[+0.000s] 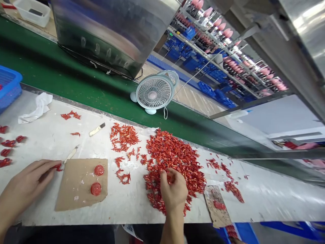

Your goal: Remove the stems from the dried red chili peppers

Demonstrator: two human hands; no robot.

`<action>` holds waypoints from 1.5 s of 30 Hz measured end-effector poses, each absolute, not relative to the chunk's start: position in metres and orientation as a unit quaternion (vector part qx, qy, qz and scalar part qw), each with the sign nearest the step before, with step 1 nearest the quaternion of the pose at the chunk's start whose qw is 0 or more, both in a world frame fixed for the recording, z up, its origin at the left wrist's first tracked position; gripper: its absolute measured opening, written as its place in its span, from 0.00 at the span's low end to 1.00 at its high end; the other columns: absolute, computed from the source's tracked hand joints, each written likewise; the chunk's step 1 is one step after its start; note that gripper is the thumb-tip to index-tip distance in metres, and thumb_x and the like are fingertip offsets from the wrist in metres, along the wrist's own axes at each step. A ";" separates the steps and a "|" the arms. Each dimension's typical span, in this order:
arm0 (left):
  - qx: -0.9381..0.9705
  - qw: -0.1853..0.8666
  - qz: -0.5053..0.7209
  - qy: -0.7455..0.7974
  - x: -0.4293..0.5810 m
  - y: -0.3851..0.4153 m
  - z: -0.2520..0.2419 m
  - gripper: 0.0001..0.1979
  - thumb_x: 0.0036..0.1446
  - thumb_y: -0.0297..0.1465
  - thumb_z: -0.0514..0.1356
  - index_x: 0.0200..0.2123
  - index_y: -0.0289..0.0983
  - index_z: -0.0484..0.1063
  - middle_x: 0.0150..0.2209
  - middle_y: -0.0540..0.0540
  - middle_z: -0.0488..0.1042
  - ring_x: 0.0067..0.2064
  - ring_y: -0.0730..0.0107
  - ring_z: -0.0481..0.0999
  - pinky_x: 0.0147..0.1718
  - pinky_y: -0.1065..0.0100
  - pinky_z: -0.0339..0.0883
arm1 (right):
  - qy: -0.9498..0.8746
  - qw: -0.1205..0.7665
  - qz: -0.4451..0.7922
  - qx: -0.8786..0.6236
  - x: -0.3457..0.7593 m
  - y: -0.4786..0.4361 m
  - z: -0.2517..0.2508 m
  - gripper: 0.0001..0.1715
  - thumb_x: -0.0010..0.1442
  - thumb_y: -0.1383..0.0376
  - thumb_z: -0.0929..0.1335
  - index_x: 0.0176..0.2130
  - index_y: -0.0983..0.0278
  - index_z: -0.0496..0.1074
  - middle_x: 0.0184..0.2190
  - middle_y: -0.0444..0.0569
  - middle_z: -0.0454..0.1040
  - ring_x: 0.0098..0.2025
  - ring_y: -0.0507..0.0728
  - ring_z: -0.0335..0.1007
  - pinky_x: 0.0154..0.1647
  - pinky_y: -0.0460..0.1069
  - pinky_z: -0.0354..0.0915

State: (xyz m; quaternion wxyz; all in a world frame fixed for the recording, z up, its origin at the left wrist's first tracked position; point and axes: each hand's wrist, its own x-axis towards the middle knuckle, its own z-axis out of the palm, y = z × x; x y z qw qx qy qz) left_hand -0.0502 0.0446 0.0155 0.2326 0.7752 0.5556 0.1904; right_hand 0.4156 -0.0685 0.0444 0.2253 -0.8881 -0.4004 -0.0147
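Note:
My left hand (pixel 38 176) is closed in a pinch on a small red glossy piece (pixel 58 167), beside the left edge of a brown cardboard sheet (pixel 68 189). Two round red discs (pixel 95 188) lie on that sheet. A pale-handled knife (pixel 71 154) rests just above the sheet's corner. My right hand (pixel 174 189) is at the near side of a big heap of small red glossy pieces (pixel 175 152), its fingers curled together; whatever is between the fingertips is hidden. Smaller clusters of the same pieces (pixel 124 135) lie between the sheet and the heap.
A second knife (pixel 97 129) and a white cloth (pixel 38 108) lie on the white table (pixel 132 206). At the left stand a blue basket (pixel 10 86) and several red parts (pixel 8 143). A fan (pixel 154 93) sits on the green belt (pixel 106 98) behind. Another cardboard piece (pixel 215 210) lies right.

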 end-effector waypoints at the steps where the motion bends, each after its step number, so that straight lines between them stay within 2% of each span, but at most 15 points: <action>1: 0.764 0.247 0.200 0.562 -0.048 0.044 0.019 0.20 0.61 0.48 0.57 0.48 0.46 0.79 0.47 0.49 0.82 0.44 0.58 0.82 0.45 0.65 0.76 | -0.432 0.218 0.015 -0.875 0.408 -0.061 0.045 0.21 0.63 0.51 0.65 0.42 0.65 0.76 0.39 0.56 0.78 0.41 0.63 0.74 0.43 0.54 0.67; 3: 0.724 0.302 0.220 0.580 -0.045 0.041 0.026 0.20 0.59 0.47 0.60 0.50 0.46 0.78 0.46 0.49 0.82 0.40 0.62 0.82 0.36 0.71 0.77 | -0.499 0.169 0.094 -0.845 0.391 -0.042 0.046 0.19 0.66 0.54 0.64 0.41 0.64 0.78 0.40 0.55 0.79 0.41 0.61 0.75 0.44 0.52 0.66; 5: 0.673 0.366 0.244 0.594 -0.043 0.037 0.032 0.18 0.59 0.44 0.62 0.50 0.47 0.77 0.47 0.50 0.80 0.40 0.64 0.82 0.32 0.75 0.76 | -0.545 0.107 0.140 -0.820 0.378 -0.022 0.045 0.16 0.66 0.58 0.65 0.43 0.63 0.79 0.40 0.54 0.80 0.41 0.60 0.75 0.43 0.50 0.65; 7: 0.634 0.409 0.278 0.594 -0.040 0.031 0.035 0.14 0.59 0.41 0.63 0.48 0.49 0.78 0.47 0.51 0.78 0.42 0.63 0.80 0.32 0.76 0.75 | -0.566 0.065 0.146 -0.809 0.370 -0.005 0.044 0.12 0.64 0.61 0.66 0.41 0.63 0.79 0.37 0.53 0.81 0.39 0.59 0.75 0.40 0.48 0.63; 9: 0.608 0.439 0.323 0.578 -0.035 0.025 0.037 0.12 0.57 0.39 0.66 0.45 0.49 0.79 0.46 0.49 0.78 0.42 0.63 0.79 0.33 0.75 0.75 | -0.568 0.044 0.141 -0.810 0.368 0.009 0.041 0.10 0.63 0.63 0.68 0.35 0.63 0.79 0.32 0.52 0.80 0.35 0.59 0.74 0.35 0.48 0.60; 12: 0.559 0.475 0.386 0.559 -0.028 0.018 0.036 0.09 0.54 0.37 0.68 0.39 0.46 0.81 0.44 0.47 0.77 0.42 0.62 0.78 0.34 0.74 0.76 | -0.565 0.018 0.130 -0.815 0.373 0.020 0.037 0.14 0.63 0.62 0.68 0.28 0.63 0.76 0.25 0.52 0.77 0.28 0.58 0.71 0.30 0.48 0.54; 15: 0.510 0.503 0.418 0.559 -0.022 0.014 0.034 0.06 0.53 0.36 0.70 0.36 0.45 0.81 0.45 0.46 0.78 0.43 0.60 0.78 0.31 0.73 0.77 | -0.565 0.014 0.125 -0.816 0.379 0.023 0.036 0.15 0.63 0.64 0.67 0.27 0.63 0.76 0.23 0.51 0.75 0.27 0.57 0.70 0.29 0.48 0.53; 19: 0.454 0.541 0.420 0.570 -0.015 0.011 0.033 0.08 0.52 0.36 0.71 0.37 0.44 0.82 0.45 0.46 0.80 0.36 0.65 0.78 0.31 0.73 0.77 | -0.570 0.048 0.115 -0.812 0.373 0.018 0.045 0.12 0.62 0.64 0.67 0.31 0.63 0.79 0.29 0.52 0.77 0.32 0.58 0.72 0.34 0.48 0.59; 21: 0.441 0.558 0.419 0.565 -0.011 0.011 0.034 0.09 0.52 0.36 0.71 0.38 0.43 0.82 0.42 0.46 0.80 0.31 0.70 0.77 0.31 0.73 0.77 | -0.569 0.137 0.150 -0.797 0.359 0.011 0.053 0.12 0.63 0.61 0.68 0.35 0.63 0.80 0.32 0.52 0.78 0.35 0.58 0.71 0.37 0.49 0.63; 23: 0.437 0.571 0.418 0.555 -0.005 0.011 0.036 0.09 0.53 0.35 0.71 0.39 0.43 0.82 0.40 0.47 0.81 0.29 0.73 0.76 0.31 0.74 0.77 | -0.541 0.261 0.278 -0.750 0.337 0.002 0.058 0.14 0.63 0.56 0.69 0.36 0.64 0.79 0.30 0.50 0.77 0.31 0.56 0.70 0.32 0.49 0.64; 25: 0.436 0.577 0.420 0.548 0.002 0.010 0.037 0.07 0.53 0.35 0.71 0.37 0.42 0.82 0.40 0.47 0.81 0.29 0.73 0.77 0.29 0.75 0.76 | -0.483 0.342 0.437 -0.678 0.312 -0.006 0.058 0.15 0.61 0.54 0.71 0.34 0.64 0.78 0.26 0.47 0.75 0.26 0.54 0.66 0.26 0.47 0.63; 28: 0.427 0.585 0.422 0.545 0.009 0.008 0.040 0.07 0.54 0.36 0.70 0.36 0.42 0.83 0.44 0.45 0.82 0.34 0.68 0.80 0.31 0.75 0.78 | -0.430 0.348 0.548 -0.627 0.281 -0.012 0.053 0.15 0.60 0.55 0.72 0.34 0.65 0.78 0.24 0.44 0.72 0.24 0.51 0.63 0.24 0.46 0.62; 33: 0.412 0.623 0.395 0.535 0.009 0.004 0.044 0.14 0.57 0.39 0.68 0.46 0.44 0.82 0.55 0.43 0.79 0.42 0.61 0.84 0.39 0.69 0.81 | -0.423 0.353 0.539 -0.637 0.265 -0.009 0.043 0.14 0.60 0.56 0.71 0.32 0.65 0.77 0.23 0.44 0.71 0.24 0.51 0.62 0.24 0.45 0.63; 39: 0.398 0.655 0.368 0.526 0.011 0.003 0.046 0.15 0.56 0.39 0.69 0.48 0.47 0.82 0.51 0.46 0.82 0.44 0.60 0.85 0.39 0.70 0.80 | -0.423 0.358 0.529 -0.643 0.263 -0.004 0.040 0.12 0.58 0.58 0.72 0.30 0.65 0.75 0.23 0.44 0.70 0.24 0.51 0.61 0.21 0.44 0.61; 45: 0.363 0.678 0.356 0.531 0.020 0.000 0.040 0.16 0.56 0.39 0.69 0.47 0.44 0.81 0.51 0.45 0.82 0.45 0.60 0.83 0.39 0.68 0.80 | -0.400 0.374 0.545 -0.635 0.260 -0.004 0.041 0.12 0.57 0.59 0.73 0.29 0.65 0.75 0.22 0.43 0.69 0.23 0.49 0.59 0.20 0.43 0.58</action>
